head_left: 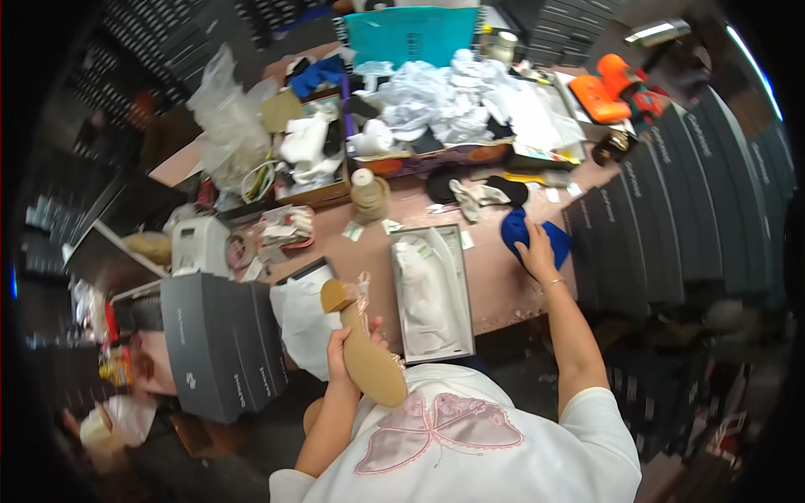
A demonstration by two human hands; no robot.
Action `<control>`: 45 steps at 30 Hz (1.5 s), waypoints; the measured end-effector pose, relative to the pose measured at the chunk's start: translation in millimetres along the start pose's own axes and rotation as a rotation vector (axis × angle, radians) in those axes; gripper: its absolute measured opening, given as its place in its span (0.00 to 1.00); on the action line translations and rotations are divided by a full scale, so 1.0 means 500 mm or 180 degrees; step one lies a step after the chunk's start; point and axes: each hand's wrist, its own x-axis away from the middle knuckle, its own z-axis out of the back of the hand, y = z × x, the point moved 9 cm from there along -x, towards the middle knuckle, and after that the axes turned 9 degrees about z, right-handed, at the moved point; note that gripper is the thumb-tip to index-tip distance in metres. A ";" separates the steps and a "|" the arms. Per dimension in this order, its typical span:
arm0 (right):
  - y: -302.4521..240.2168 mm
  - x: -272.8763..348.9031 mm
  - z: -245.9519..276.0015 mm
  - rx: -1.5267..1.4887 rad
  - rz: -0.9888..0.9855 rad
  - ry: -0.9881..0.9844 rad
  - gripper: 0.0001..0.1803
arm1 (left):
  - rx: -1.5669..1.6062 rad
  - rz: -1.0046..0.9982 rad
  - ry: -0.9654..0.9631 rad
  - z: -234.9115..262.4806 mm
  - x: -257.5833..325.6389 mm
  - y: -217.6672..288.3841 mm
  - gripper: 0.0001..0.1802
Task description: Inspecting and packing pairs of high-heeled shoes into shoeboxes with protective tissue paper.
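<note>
Head view: a tan shoe [369, 348] is gripped sole-up by the left hand [342, 348]; a blue cloth [524, 235] on the worktop [495, 293] is pressed by the open right hand [534, 250].

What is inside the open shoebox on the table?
The open shoebox holds white tissue paper over a long shape. Whatever lies under the paper is covered, so it cannot be identified.

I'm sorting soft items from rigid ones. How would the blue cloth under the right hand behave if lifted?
The blue cloth lies crumpled under the right hand, so it is probably floppy and would drape when lifted. It looks thin, likely light. On the bare table it would probably bunch rather than slide whole.
</note>
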 end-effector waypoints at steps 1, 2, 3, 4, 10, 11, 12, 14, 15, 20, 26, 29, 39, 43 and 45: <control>0.007 -0.010 -0.025 0.0371 0.0327 -0.0045 0.41 | 0.0024 0.0077 -0.0220 -0.024 0.001 0.005 0.29; 0.009 -0.018 -0.055 0.0374 0.0481 -0.0325 0.42 | -0.0022 -0.0137 -0.0049 -0.025 -0.008 0.018 0.32; -0.009 -0.019 -0.076 0.0796 0.0274 -0.0900 0.42 | -0.0061 -0.0374 -0.0290 -0.040 -0.016 0.029 0.32; 0.014 -0.012 -0.105 0.1118 0.0451 -0.0890 0.40 | -0.0036 -0.0577 0.0095 -0.030 -0.023 0.042 0.33; 0.045 0.027 -0.073 -0.2472 -0.0407 -0.0520 0.20 | -0.0481 -0.1172 0.0081 -0.106 -0.049 0.081 0.26; -0.040 0.058 -0.026 -0.3499 -0.0804 -0.0544 0.19 | -0.0538 -0.1196 0.0141 -0.108 -0.051 0.084 0.27; -0.130 0.079 0.028 -0.3654 -0.0606 -0.0543 0.19 | -0.0602 -0.1196 0.0203 -0.112 -0.052 0.084 0.27; -0.280 0.139 0.081 -0.3265 -0.0179 -0.1013 0.19 | -0.0644 -0.1192 0.0301 -0.108 -0.049 0.076 0.27; -0.402 0.157 0.145 -0.2604 0.1203 -0.0541 0.20 | -0.0658 -0.1154 0.0296 -0.111 -0.057 0.073 0.28; -0.693 0.245 0.119 -0.1418 0.3046 0.0075 0.16 | -0.1232 -0.1058 0.0298 -0.128 -0.071 0.019 0.30; -0.794 0.144 0.056 -0.0966 0.2240 -0.0187 0.13 | -0.0862 -0.1871 0.1471 -0.012 -0.013 0.096 0.26; -0.778 0.211 0.060 -0.1072 0.2399 -0.0252 0.13 | -0.1254 -0.1467 0.0880 -0.064 0.009 0.091 0.27; -0.737 0.253 0.039 -0.0959 0.2212 -0.0456 0.13 | -0.0989 -0.1379 0.0694 -0.045 0.009 0.095 0.24; -0.584 0.246 0.080 -0.0217 0.1663 -0.1072 0.12 | -0.0502 -0.1228 0.0392 -0.063 0.010 0.138 0.29; -0.511 0.192 0.150 -0.0192 0.1438 -0.0665 0.13 | -0.0874 -0.1223 0.0043 -0.104 0.019 0.146 0.28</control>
